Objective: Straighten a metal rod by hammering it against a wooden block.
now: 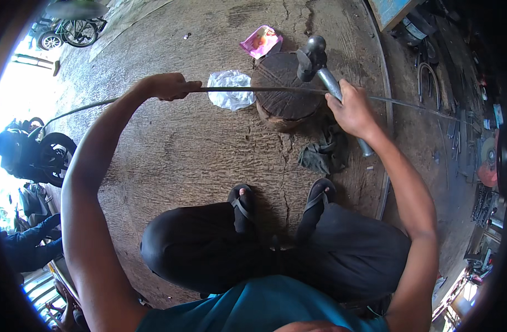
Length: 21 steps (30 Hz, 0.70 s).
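Observation:
A long, thin metal rod [231, 89] runs across in front of me, bowed slightly, over the top of a round wooden block [281, 110]. My left hand [167, 87] is closed around the rod, left of the block. In my right hand [350, 109] is a hammer [331, 83] with a rounded metal head and a grey tube-like handle. The head is raised at the block's far right edge. The rod also passes at my right hand; whether those fingers grip it too, I cannot tell.
Beside the block lie a crumpled clear plastic bag [231, 99], a pink packet [261, 42] and a dark cloth [323, 156]. Motorcycles [35, 149] stand at the left. Metal parts and tools line the right side, with a red-and-grey disc tool [487, 160] among them.

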### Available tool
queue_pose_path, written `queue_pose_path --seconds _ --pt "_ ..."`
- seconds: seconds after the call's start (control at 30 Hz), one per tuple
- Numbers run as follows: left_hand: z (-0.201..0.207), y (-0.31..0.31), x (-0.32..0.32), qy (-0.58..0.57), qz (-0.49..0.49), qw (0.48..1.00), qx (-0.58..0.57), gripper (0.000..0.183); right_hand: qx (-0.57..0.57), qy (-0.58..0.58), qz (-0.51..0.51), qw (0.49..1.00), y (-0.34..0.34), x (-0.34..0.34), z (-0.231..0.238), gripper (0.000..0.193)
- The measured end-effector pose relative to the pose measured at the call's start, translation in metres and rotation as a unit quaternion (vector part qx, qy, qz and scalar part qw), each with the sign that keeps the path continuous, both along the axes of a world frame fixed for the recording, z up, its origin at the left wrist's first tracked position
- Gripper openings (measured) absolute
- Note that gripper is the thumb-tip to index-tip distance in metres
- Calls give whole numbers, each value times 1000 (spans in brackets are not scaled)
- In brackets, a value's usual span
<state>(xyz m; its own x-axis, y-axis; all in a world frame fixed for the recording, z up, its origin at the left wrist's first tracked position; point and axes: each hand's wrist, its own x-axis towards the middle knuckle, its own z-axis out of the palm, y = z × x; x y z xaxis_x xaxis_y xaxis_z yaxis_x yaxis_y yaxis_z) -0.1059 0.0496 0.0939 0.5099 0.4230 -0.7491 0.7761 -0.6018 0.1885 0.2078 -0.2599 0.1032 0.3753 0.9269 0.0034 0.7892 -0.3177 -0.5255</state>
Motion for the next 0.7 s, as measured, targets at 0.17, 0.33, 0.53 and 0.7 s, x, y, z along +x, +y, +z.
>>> queue_pose_path --seconds 0.17,0.33,0.53,0.7 --pt "-32 8 -1 -117 57 987 92 69 -36 5 7 999 -1 -15 8 25" --pt "-64 0 -14 -171 50 981 80 63 -17 41 18 999 -9 -19 8 23" --pt "-85 -22 -27 -285 39 945 158 55 -5 44 13 999 -11 -18 1 24" --pt "-104 -58 -45 -328 -22 911 249 40 -9 37 3 999 -12 -17 -7 25"
